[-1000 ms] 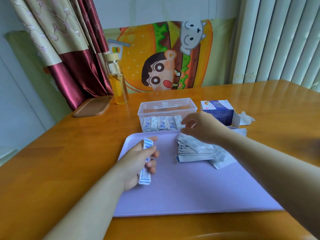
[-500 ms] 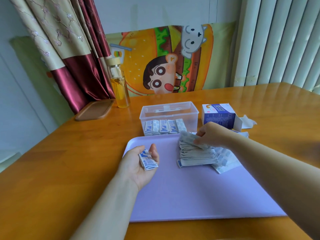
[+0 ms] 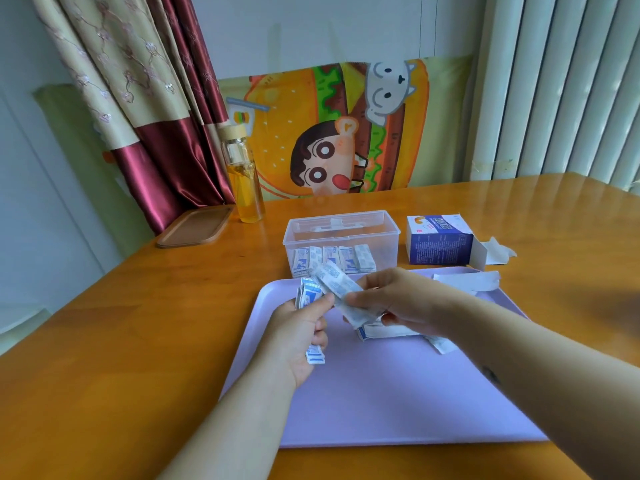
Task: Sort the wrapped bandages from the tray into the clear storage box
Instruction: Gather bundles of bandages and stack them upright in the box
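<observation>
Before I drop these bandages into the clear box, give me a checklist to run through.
1. Grip of the left hand on its small stack: ok.
2. Grip of the right hand on its bundle: ok, pinched at one end.
3. The clear box open on top: ok.
4. Room in the box above the row of bandages: ok.
5. Both lots facing the same way: cannot tell.
6. The tray emptied: not ok, a pile lies under the right hand.
</observation>
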A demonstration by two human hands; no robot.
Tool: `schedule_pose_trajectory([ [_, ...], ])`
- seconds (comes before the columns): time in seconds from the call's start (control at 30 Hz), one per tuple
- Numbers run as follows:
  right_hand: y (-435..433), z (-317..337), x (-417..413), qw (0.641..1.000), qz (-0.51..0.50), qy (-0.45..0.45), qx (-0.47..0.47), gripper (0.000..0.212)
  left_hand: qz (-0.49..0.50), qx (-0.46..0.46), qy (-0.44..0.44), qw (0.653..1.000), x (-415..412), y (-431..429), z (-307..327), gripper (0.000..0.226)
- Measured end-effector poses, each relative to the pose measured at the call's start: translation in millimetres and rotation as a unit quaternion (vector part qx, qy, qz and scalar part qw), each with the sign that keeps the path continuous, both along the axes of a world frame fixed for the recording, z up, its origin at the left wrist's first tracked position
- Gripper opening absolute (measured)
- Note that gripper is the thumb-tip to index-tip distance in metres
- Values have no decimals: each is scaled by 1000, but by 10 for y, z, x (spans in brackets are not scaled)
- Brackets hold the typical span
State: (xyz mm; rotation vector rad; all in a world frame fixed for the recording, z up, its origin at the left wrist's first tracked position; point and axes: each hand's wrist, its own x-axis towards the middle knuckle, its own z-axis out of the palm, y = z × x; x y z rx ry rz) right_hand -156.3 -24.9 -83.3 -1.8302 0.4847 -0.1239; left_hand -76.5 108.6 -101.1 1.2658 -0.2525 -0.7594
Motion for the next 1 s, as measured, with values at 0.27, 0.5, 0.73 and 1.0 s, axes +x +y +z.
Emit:
schedule_pose_trajectory([
  [0.27,167,-107,144,997,-36,-31,61,18,31,47,-58,997,164,120,-80,9],
  [0.5,185,-146,267,989,-102,-40,100,10,47,27,-23,998,300,224,-83,10],
  [0.73,282,-116,335,951,-89,27,-295,46,100,-8,34,994,510,403,-19,14],
  [1.0,423,54,440,996,3,-82,-41,28,-42,-43,124,990,350,293,-1,12],
])
